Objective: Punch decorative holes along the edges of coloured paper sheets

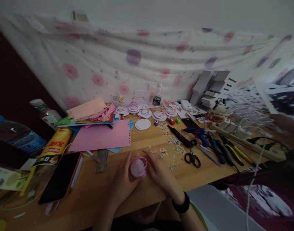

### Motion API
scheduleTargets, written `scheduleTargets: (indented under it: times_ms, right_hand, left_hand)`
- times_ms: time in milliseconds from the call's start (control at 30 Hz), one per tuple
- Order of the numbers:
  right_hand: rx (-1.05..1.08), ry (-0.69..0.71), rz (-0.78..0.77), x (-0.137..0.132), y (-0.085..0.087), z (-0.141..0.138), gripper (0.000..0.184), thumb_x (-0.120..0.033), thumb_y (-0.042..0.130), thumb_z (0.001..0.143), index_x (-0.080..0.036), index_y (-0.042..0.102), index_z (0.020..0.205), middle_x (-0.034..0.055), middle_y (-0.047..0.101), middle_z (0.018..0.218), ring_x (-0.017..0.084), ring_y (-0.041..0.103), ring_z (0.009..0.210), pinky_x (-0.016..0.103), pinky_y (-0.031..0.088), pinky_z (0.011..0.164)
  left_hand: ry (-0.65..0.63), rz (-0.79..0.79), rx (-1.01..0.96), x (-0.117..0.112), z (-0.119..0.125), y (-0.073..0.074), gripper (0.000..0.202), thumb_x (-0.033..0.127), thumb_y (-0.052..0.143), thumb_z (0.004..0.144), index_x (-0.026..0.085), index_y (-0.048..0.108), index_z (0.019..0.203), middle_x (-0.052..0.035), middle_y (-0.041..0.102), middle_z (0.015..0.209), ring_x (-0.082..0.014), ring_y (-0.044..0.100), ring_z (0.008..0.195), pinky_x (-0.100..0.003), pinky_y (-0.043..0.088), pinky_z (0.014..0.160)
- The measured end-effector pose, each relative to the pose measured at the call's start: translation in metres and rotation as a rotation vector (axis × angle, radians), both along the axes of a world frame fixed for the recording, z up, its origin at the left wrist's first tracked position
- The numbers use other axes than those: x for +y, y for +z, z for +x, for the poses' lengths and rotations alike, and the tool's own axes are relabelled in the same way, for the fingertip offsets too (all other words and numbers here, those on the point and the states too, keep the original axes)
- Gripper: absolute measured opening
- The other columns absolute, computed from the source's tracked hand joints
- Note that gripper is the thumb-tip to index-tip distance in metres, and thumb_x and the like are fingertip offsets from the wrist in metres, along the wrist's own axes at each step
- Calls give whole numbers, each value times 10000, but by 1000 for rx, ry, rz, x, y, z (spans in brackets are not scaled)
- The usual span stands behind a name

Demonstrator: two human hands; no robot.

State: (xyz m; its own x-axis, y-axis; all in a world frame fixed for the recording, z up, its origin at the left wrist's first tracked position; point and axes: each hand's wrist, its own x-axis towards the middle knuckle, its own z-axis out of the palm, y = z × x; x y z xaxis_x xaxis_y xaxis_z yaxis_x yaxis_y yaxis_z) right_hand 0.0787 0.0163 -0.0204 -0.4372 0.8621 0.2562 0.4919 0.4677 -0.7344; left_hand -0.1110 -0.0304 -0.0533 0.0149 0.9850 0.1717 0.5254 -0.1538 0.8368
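Note:
A small round pink-and-white paper piece (138,167) with a wavy pink rim is between my hands, close to the table's front edge. My left hand (122,179) curves round its left side, the thumb along the lower edge and the index finger pointing up past it. From the right, my right hand (161,172) closes against it with fingers stretched along its side; a dark band circles that wrist. The underside of the paper piece is hidden. Colourful confetti (172,141) lies scattered on the wooden table beyond my right hand.
Scissors (192,157), a blue glue gun (200,133) and pliers (230,152) lie to the right. Several decorated white discs (158,115) line the back. Pink paper (103,135), a phone (61,179) and bottles (19,134) stand or lie left. Another person's hand (285,128) shows far right.

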Motion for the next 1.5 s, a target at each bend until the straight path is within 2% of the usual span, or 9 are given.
scheduleTargets:
  times_ms: [200, 400, 533, 633, 833, 967, 1067, 1267, 1500]
  right_hand:
    - [-48, -15, -33, 3, -3, -3, 574, -25, 412, 844, -118, 469, 1408, 181, 686, 1209, 278, 668, 1080, 439, 530, 939]
    - [-104, -35, -57, 1, 6, -6, 575, -19, 415, 861, -106, 463, 1428, 195, 673, 1210, 276, 658, 1085, 427, 532, 936]
    - [-91, -50, -17, -2, 15, -1, 538, -69, 434, 902, -112, 462, 1437, 196, 681, 1174, 275, 676, 1036, 421, 553, 896]
    - [10, -53, 16, -2, 20, 7, 549, -56, 434, 892, -174, 477, 1426, 145, 718, 1156, 249, 693, 1046, 397, 568, 893]
    - [180, -135, 103, 0, 27, 37, 413, -90, 458, 881, -234, 645, 1220, 109, 684, 1264, 233, 655, 1173, 400, 579, 940]
    - [274, -206, 38, -2, 26, 48, 228, -200, 559, 879, -212, 696, 1060, 105, 732, 1068, 219, 726, 923, 318, 629, 724]
    - [198, -206, -23, -7, 13, 41, 178, -230, 596, 878, -202, 712, 1011, 77, 756, 935, 204, 726, 792, 317, 616, 702]
    - [141, -114, 0, -21, -16, 6, 368, -91, 529, 847, -188, 690, 1163, 123, 730, 1185, 252, 695, 1084, 419, 575, 928]
    - [150, -44, 59, -35, -10, -11, 434, -26, 452, 885, -199, 704, 1193, 125, 694, 1264, 241, 662, 1154, 429, 535, 1004]
  left_hand:
    - [-29, -17, 10, 2, -1, -3, 919, 303, 717, 791, 212, 200, 1545, -157, 543, 1433, -307, 474, 1371, -522, 373, 1127]
    - [-28, -59, 20, 1, -3, -7, 941, 299, 724, 798, 243, 164, 1553, -141, 529, 1453, -300, 457, 1384, -529, 346, 1141]
    - [-7, -56, -5, 1, -2, -8, 905, 317, 738, 793, 269, 219, 1533, -118, 516, 1467, -284, 450, 1385, -512, 337, 1150]
    - [7, -58, -21, 0, -1, -4, 862, 313, 743, 772, 279, 288, 1503, -108, 489, 1492, -293, 436, 1394, -518, 335, 1152]
    - [18, -69, -62, -2, -2, 5, 892, 264, 742, 729, 250, 294, 1500, -111, 485, 1500, -299, 395, 1428, -512, 305, 1178]
    - [18, -82, -90, -1, -2, 6, 920, 265, 735, 732, 254, 265, 1522, -112, 505, 1482, -292, 438, 1400, -508, 308, 1179]
    - [16, -103, -96, -2, -3, 6, 917, 280, 746, 731, 257, 279, 1520, -114, 525, 1465, -293, 460, 1387, -501, 323, 1173]
    - [59, -47, -107, -3, -8, 11, 824, 309, 744, 750, 248, 364, 1478, -114, 495, 1507, -281, 434, 1412, -501, 317, 1184]
    - [-4, -1, -84, 1, -4, 21, 865, 203, 728, 738, 253, 327, 1503, -91, 590, 1417, -260, 513, 1344, -485, 378, 1147]
